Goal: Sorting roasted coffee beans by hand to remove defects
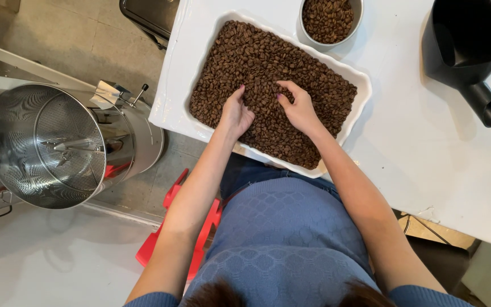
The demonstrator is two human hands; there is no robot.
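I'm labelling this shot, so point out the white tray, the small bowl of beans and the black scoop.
tray [361,85]: head view, bare white rim on the far right side.
bowl [358,12]: head view, grey wall at its right edge.
scoop [468,40]: head view, inside of the black body.

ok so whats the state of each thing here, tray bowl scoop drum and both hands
white tray: full of roasted coffee beans
round bowl: holds beans too
black scoop: empty, lying on the white table
steel drum: empty, tipped on its side
left hand: resting on beans
right hand: resting on beans
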